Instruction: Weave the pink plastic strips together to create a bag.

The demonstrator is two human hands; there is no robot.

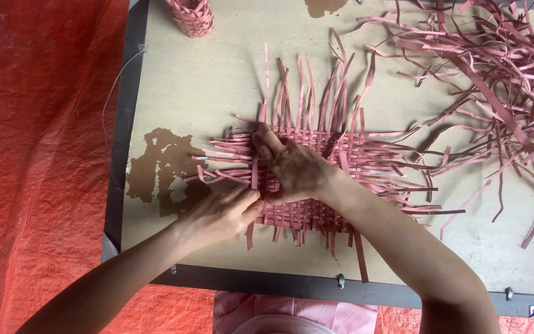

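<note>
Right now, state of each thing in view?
Woven mat: flat on board, part woven, strip ends loose.
Vertical strip: pinched at lower end.
Left hand: pinching that strip.
Right hand: pressed flat on mat.
Loose strips: tangled pile, untouched.
Small basket: upright, at the far edge.
Board: surface chipped.

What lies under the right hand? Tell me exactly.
The right hand presses flat on the pink woven mat, which lies on the table. The weave directly beneath the palm is covered, so its state cannot be seen.
</note>
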